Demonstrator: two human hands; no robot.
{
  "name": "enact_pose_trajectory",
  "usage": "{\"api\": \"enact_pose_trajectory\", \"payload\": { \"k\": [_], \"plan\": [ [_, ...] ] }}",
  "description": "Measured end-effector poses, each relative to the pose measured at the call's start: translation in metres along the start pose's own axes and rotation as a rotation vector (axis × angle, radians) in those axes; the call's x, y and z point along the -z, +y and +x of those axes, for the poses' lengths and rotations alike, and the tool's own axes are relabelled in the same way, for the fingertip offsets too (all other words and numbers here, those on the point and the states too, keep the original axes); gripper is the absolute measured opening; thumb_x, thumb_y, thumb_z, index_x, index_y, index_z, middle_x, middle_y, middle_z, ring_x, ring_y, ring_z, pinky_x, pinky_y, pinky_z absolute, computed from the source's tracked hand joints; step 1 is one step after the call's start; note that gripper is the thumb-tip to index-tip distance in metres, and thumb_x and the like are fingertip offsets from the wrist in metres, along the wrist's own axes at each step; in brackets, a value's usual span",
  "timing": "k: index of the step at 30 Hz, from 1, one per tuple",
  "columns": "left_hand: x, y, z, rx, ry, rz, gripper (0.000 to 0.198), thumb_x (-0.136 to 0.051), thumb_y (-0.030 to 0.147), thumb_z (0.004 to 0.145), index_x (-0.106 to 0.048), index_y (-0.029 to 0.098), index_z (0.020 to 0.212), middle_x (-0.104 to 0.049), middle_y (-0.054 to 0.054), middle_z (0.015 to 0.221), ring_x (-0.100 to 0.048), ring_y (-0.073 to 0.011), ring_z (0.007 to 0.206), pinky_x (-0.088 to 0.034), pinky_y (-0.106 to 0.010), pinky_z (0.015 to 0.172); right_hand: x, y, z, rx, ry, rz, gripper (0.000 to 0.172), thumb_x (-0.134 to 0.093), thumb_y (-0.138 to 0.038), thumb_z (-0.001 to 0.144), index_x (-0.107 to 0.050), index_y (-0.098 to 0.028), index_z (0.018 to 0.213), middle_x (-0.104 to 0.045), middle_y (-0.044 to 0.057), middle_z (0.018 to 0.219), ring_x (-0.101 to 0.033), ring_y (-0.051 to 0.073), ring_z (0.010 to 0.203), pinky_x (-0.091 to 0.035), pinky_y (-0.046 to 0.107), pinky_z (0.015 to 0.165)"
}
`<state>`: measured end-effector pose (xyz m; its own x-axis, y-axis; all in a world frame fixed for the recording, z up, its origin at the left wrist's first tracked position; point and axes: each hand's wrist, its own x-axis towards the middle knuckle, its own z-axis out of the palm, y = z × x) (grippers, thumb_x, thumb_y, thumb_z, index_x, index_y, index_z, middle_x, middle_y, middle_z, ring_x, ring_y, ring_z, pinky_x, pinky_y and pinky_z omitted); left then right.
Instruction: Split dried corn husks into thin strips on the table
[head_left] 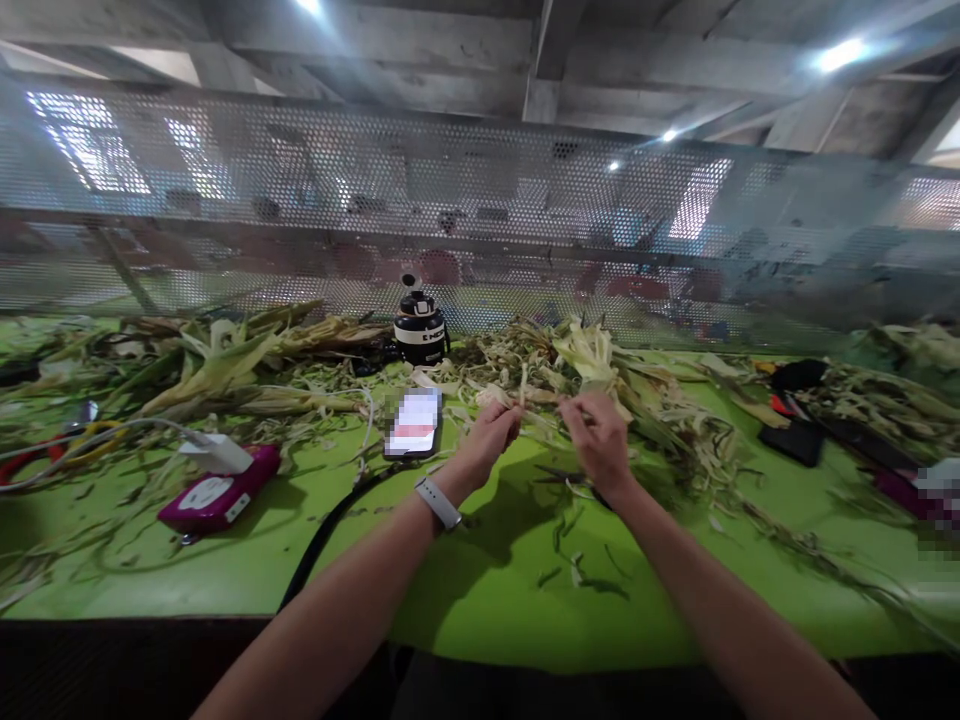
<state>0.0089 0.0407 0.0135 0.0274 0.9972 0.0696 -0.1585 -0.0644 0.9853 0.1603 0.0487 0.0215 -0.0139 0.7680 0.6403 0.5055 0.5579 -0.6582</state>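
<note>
My left hand (491, 437), with a pale watch band on its wrist, is closed in a pinch on a pale corn husk strip (523, 385) that sticks up past its fingers. To its right, my right hand (598, 437) is also closed, thumb and fingers pressed together at about the same height. A gap separates the two hands, with loose husk behind it, so what the right fingertips hold is hard to make out. Dark scissors (561, 474) lie on the green table (517, 610) below the hands. Behind my right hand rises a bunch of pale corn husks (589, 352).
A lit phone (414, 423) lies left of my hands, a black-and-white bottle (421, 330) behind it. Further left are a magenta power strip (217, 490) with a white plug and orange-handled scissors (60, 448). A perforated metal screen (480, 220) closes off the back.
</note>
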Motion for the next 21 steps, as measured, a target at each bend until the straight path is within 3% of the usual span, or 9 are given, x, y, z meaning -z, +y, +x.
{"api": "enact_pose_trajectory", "payload": {
  "k": [1,5,11,14,17,19,21],
  "plan": [
    [-0.001,0.000,-0.001,-0.004,-0.051,0.025,0.028,-0.055,0.039,0.075,-0.046,0.017,0.060,-0.035,0.007,0.048,-0.027,-0.0056,0.044,-0.019,-0.020,0.042,0.001,0.002,0.004,-0.070,-0.005,0.045,0.029,-0.052,-0.040,0.079,-0.062,-0.018,0.065,-0.063,0.006,0.076,-0.054,0.021,0.082,-0.038,0.033,0.080],
    [-0.005,-0.002,-0.005,-0.020,-0.236,0.120,0.035,-0.058,0.050,0.070,-0.054,0.015,0.069,-0.033,0.007,0.051,-0.026,-0.0062,0.048,-0.018,-0.022,0.045,-0.007,0.011,0.008,-0.423,-0.229,0.473,0.032,-0.059,-0.050,0.072,-0.067,-0.018,0.071,-0.066,0.004,0.074,-0.058,0.021,0.082,-0.042,0.034,0.078],
    [-0.004,0.003,-0.007,-0.015,-0.307,0.232,0.036,-0.059,0.051,0.069,-0.056,0.015,0.068,-0.036,0.007,0.053,-0.026,-0.0066,0.050,-0.019,-0.022,0.047,-0.021,0.016,0.001,-0.534,-0.084,0.816,0.028,-0.073,-0.044,0.058,-0.066,-0.018,0.066,-0.065,0.001,0.066,-0.058,0.016,0.071,-0.044,0.030,0.074],
    [-0.002,0.005,-0.009,-0.034,-0.342,0.287,0.034,-0.058,0.048,0.072,-0.059,0.014,0.069,-0.043,0.005,0.056,-0.033,-0.0075,0.053,-0.026,-0.022,0.050,-0.017,0.018,0.002,-0.599,-0.131,0.814,0.029,-0.072,-0.044,0.058,-0.064,-0.018,0.067,-0.064,0.001,0.063,-0.057,0.016,0.062,-0.046,0.033,0.068],
    [0.000,0.003,-0.009,-0.029,-0.426,0.294,0.032,-0.059,0.046,0.073,-0.062,0.014,0.074,-0.056,0.000,0.066,-0.044,-0.0098,0.062,-0.035,-0.023,0.059,-0.007,0.018,0.006,-0.470,-0.164,0.622,0.029,-0.071,-0.039,0.062,-0.066,-0.019,0.082,-0.067,0.004,0.080,-0.060,0.020,0.077,-0.046,0.036,0.077],
    [0.001,-0.001,-0.007,-0.007,-0.461,0.306,0.031,-0.060,0.044,0.073,-0.064,0.014,0.077,-0.060,-0.002,0.072,-0.049,-0.0113,0.065,-0.038,-0.024,0.062,0.000,0.016,0.009,-0.260,-0.183,0.462,0.032,-0.069,-0.035,0.066,-0.066,-0.022,0.094,-0.066,0.005,0.103,-0.058,0.021,0.098,-0.041,0.038,0.090],
    [0.001,-0.007,-0.005,-0.016,-0.461,0.312,0.030,-0.061,0.043,0.072,-0.065,0.013,0.079,-0.062,-0.004,0.074,-0.051,-0.0127,0.066,-0.039,-0.025,0.063,0.003,0.013,0.010,-0.039,-0.246,0.325,0.028,-0.068,-0.032,0.068,-0.068,-0.024,0.095,-0.063,0.005,0.113,-0.052,0.022,0.110,-0.034,0.039,0.098]
  ]
}}
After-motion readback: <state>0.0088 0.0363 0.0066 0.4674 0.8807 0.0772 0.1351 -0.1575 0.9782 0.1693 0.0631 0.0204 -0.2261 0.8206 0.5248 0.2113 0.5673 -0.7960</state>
